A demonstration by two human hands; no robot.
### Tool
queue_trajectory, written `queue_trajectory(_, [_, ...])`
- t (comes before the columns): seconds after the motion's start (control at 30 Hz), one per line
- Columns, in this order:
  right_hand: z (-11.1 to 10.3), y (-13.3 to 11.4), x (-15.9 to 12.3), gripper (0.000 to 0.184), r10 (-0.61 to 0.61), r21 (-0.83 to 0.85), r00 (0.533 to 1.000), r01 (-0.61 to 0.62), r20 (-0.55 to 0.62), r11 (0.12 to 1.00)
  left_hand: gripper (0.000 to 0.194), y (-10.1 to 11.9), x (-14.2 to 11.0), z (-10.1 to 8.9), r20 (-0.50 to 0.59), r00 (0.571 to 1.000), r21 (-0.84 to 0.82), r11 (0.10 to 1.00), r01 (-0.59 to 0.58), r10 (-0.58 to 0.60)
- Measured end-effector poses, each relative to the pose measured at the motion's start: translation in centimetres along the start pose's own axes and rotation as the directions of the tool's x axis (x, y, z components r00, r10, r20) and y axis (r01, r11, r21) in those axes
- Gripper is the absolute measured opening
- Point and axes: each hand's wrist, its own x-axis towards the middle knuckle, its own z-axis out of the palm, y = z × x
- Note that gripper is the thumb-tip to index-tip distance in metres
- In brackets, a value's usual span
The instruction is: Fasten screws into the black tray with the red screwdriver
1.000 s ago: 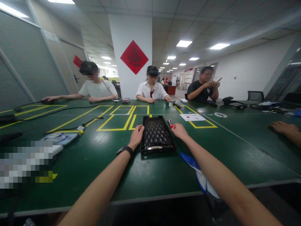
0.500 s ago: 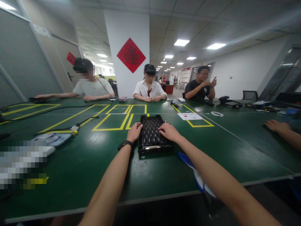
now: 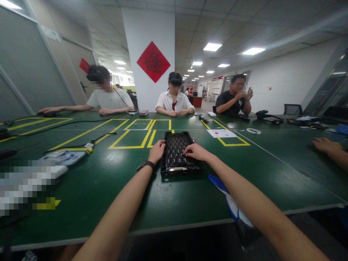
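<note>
I log a glossy black rectangular case (image 3: 176, 154), glinting in rows, left fingers (image 3: 162, 142) at its rim, right fingers (image 3: 188, 149) curled above, both grips indeterminable.

The desk (image 3: 174, 203) has a smooth green top with a soft gloss. The black tray (image 3: 181, 152) touching the left grip (image 3: 157, 151) looks like shiny plastic, its patterned inside glinting unevenly.

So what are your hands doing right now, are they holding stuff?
Left hand: at the left edge of the black tray; can't tell if it's gripping.
Right hand: fingers bent over the tray; can't tell if they pinch anything.
</note>
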Motion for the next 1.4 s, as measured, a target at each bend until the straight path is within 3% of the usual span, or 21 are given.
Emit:
queue_trajectory(0.13, [0.3, 0.0, 0.7, 0.023, -0.054, -0.036, 0.999, 0.054, 0.002, 0.998, 0.035, 0.0, 0.0, 0.0, 0.004, 1.000, -0.014, 1.000, 0.001, -0.001])
queue_trajectory(0.3, [0.9, 0.4, 2.0, 0.017, -0.122, -0.111, 0.992, 0.124, 0.032, 0.986, 0.035, -0.3, 0.2, 0.2, 0.013, 1.000, -0.045, 0.999, -0.005, 0.005])
queue_trajectory(0.4, [0.9, 0.7, 2.1, 0.014, -0.120, -0.048, 0.992, 0.122, 0.043, 0.991, 0.036, -0.4, 0.3, 0.3, 0.026, 0.999, -0.072, 0.997, -0.020, 0.022])
queue_trajectory(0.57, [0.1, -0.4, 1.2, 0.016, -0.016, 0.136, 1.000, 0.019, -0.018, 0.991, 0.036, -0.5, 0.2, 0.2, 0.033, 0.999, -0.084, 0.996, -0.027, 0.030])
queue_trajectory(0.63, [-0.3, -1.4, 0.7, 0.022, -0.009, 0.259, 1.000, 0.001, 0.029, 0.966, 0.036, -0.5, 0.1, 0.2, 0.031, 0.999, -0.087, 0.995, -0.040, 0.043])
queue_trajectory(0.77, [-0.8, -3.3, -0.4, 0.027, -0.098, 0.400, 0.968, -0.004, 0.233, 0.917, 0.037, -0.5, -0.1, 0.2, 0.029, 0.998, -0.094, 0.994, -0.050, 0.053])
queue_trajectory(1.0, [-0.9, -4.2, -0.8, 0.022, -0.147, 0.294, 0.953, 0.065, 0.266, 0.954, 0.037, -0.1, -0.2, 0.1, 0.034, 0.999, -0.118, 0.993, -0.028, 0.032])
queue_trajectory(1.4, [-0.9, -4.2, -0.8, 0.022, -0.090, 0.290, 0.961, 0.010, 0.263, 0.957, 0.037, -0.5, 0.1, 0.3, 0.020, 0.998, -0.092, 0.994, -0.063, 0.065])
